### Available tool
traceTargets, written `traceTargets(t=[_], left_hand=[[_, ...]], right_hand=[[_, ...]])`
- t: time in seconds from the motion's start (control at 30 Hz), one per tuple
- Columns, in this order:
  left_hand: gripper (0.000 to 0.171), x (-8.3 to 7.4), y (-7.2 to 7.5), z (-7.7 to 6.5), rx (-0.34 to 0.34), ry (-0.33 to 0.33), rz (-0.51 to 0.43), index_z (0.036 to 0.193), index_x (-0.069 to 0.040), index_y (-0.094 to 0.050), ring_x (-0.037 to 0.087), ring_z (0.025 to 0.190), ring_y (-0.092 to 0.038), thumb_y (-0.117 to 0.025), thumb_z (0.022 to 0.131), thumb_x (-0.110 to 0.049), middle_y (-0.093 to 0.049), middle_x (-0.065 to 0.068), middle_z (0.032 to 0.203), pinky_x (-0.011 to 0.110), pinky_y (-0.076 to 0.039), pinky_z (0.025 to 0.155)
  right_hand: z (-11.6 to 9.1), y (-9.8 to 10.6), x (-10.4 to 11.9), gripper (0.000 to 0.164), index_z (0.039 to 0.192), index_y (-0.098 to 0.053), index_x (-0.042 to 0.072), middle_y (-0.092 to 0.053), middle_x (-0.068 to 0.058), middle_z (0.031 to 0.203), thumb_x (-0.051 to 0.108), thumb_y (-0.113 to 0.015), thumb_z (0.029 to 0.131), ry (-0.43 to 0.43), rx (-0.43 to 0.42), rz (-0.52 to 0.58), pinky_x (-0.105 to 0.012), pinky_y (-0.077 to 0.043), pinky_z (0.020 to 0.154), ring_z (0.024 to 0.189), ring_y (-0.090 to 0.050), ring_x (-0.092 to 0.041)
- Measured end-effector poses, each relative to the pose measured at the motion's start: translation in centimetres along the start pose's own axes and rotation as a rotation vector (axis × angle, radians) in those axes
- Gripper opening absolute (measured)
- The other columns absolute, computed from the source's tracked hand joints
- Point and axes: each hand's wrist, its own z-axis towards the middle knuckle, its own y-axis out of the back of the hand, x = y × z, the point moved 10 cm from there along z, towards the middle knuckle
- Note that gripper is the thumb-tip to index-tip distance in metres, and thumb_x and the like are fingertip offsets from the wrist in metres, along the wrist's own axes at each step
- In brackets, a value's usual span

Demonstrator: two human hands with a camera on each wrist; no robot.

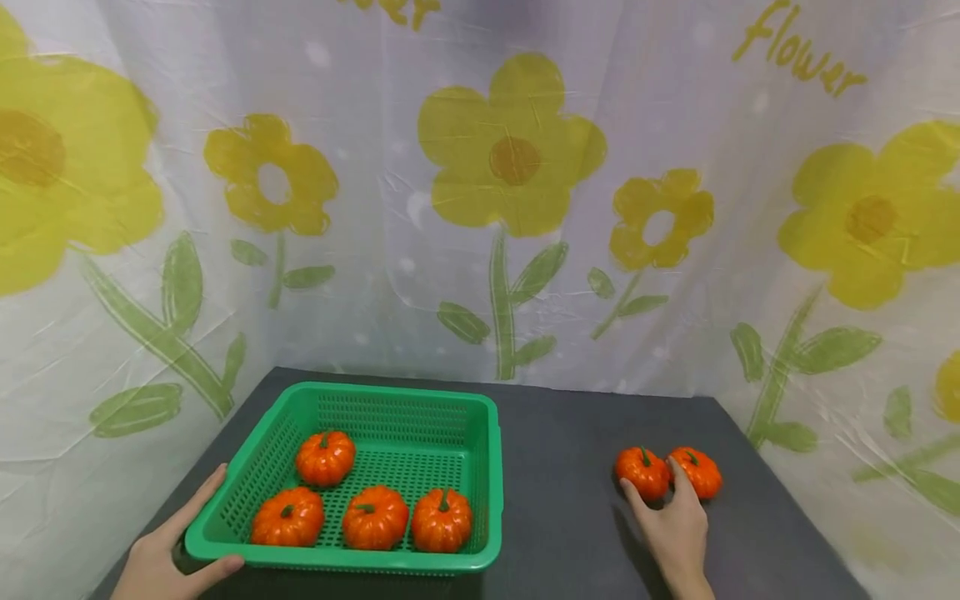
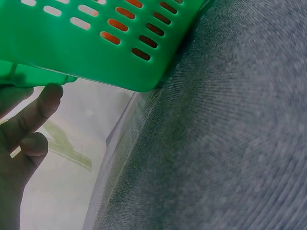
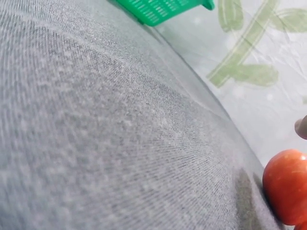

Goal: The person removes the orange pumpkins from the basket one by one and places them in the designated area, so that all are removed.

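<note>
My left hand [image 1: 165,546] is at the near left corner of a green plastic basket [image 1: 491,467], thumb along the front rim and fingers against the left side. In the left wrist view its fingertips [image 2: 52,92] meet the underside of the rim. Four small orange pumpkins lie in the basket. On the right, my right hand [image 1: 675,529] spreads thumb and forefinger around the left one of two pumpkins, a glossy orange pumpkin [image 1: 643,468] with a green stem. A fingertip [image 3: 301,127] shows slightly apart from that pumpkin in the right wrist view.
The second pumpkin [image 1: 699,475] sits right beside the first, close to the forefinger. Dark grey cloth covers the table [image 1: 558,467], which lies between basket and pumpkins. White curtains [image 1: 375,333] painted with yellow flowers enclose the back and both sides.
</note>
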Motion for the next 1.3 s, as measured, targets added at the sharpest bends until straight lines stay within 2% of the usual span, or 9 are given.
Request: traceTargets(t=[0.1,0.2,0.5,0.63,0.73,0.87,0.97,1.1,1.3], left_hand=[[0.104,0.0,0.0,0.2,0.011,0.011,0.007,0.171,-0.032,-0.023,0.024,0.119,-0.067,-0.086,0.089,-0.044,-0.035,-0.022,0.157,0.07,-0.054,0.083],[0.106,-0.1,-0.1,0.3,0.018,0.017,0.019,0.171,-0.029,-0.021,0.052,0.124,-0.061,-0.086,0.089,-0.045,-0.042,0.017,0.16,0.07,-0.055,0.083],[0.104,0.4,0.0,0.2,0.03,0.035,0.029,0.171,-0.032,-0.023,-0.003,0.11,-0.056,-0.086,0.089,-0.046,-0.044,0.015,0.157,0.062,-0.057,0.083],[0.103,0.5,0.2,0.1,0.008,0.03,0.023,0.17,-0.033,-0.027,-0.023,0.102,-0.038,-0.087,0.087,-0.046,-0.038,-0.022,0.15,0.048,-0.056,0.08],[0.104,0.3,0.3,0.0,0.0,0.025,0.02,0.17,-0.031,-0.028,-0.025,0.101,-0.037,-0.088,0.086,-0.045,-0.042,-0.022,0.15,0.042,-0.054,0.079],[0.107,0.1,0.3,0.0,0.01,0.027,0.021,0.171,-0.03,-0.025,-0.023,0.1,-0.04,-0.089,0.085,-0.044,-0.052,0.02,0.153,0.044,-0.053,0.08],[0.107,0.0,0.3,-0.1,0.0,0.018,0.018,0.17,-0.033,-0.026,-0.021,0.101,-0.043,-0.089,0.085,-0.044,-0.05,-0.005,0.153,0.047,-0.054,0.081],[0.106,-0.1,0.3,-0.1,-0.007,0.005,0.018,0.17,-0.035,-0.027,-0.021,0.102,-0.043,-0.09,0.085,-0.044,-0.036,-0.033,0.139,0.047,-0.055,0.082],[0.107,-0.4,0.2,0.2,0.029,0.013,0.027,0.171,-0.03,-0.024,-0.018,0.102,-0.045,-0.088,0.086,-0.044,-0.053,0.02,0.154,0.042,-0.053,0.079]], right_hand=[[0.2,0.0,0.3,0.082,0.142,-0.058,-0.013,-0.064,-0.036,0.134,0.025,-0.095,0.079,0.014,-0.011,0.011,-0.068,-0.051,0.093,0.115,-0.065,-0.053],[0.4,0.2,0.6,0.081,0.141,-0.059,-0.013,-0.065,-0.036,0.133,0.024,-0.095,0.078,0.028,-0.024,0.023,-0.068,-0.051,0.093,0.115,-0.065,-0.053],[0.6,-0.9,2.2,0.079,0.14,-0.061,-0.008,-0.068,-0.032,0.131,0.026,-0.096,0.077,0.043,0.01,0.05,-0.066,-0.054,0.088,0.099,-0.068,-0.05],[0.5,-1.7,3.8,0.078,0.14,-0.062,-0.006,-0.069,-0.03,0.131,0.026,-0.096,0.077,0.092,0.026,0.065,-0.057,-0.056,0.079,0.078,-0.066,-0.037],[0.3,-2.5,4.8,0.079,0.141,-0.062,-0.005,-0.07,-0.028,0.131,0.027,-0.097,0.077,0.118,0.046,0.082,-0.048,-0.055,0.072,0.064,-0.056,-0.022],[0.2,-3.6,6.3,0.081,0.143,-0.061,-0.005,-0.068,-0.026,0.134,0.026,-0.097,0.078,0.136,0.086,0.11,-0.049,-0.057,0.072,0.066,-0.058,-0.025],[0.2,-4.0,7.6,0.082,0.144,-0.06,-0.005,-0.068,-0.025,0.136,0.026,-0.097,0.078,0.155,0.092,0.133,-0.049,-0.059,0.074,0.077,-0.065,-0.033],[0.1,-4.4,9.3,0.081,0.143,-0.061,-0.005,-0.068,-0.025,0.136,0.026,-0.097,0.077,0.175,0.093,0.173,-0.032,-0.052,0.062,0.061,-0.056,-0.015],[0.3,-5.3,11.3,0.081,0.144,-0.061,-0.003,-0.067,-0.024,0.138,0.028,-0.096,0.079,0.191,0.122,0.22,-0.023,-0.043,0.053,0.05,-0.038,0.0]])
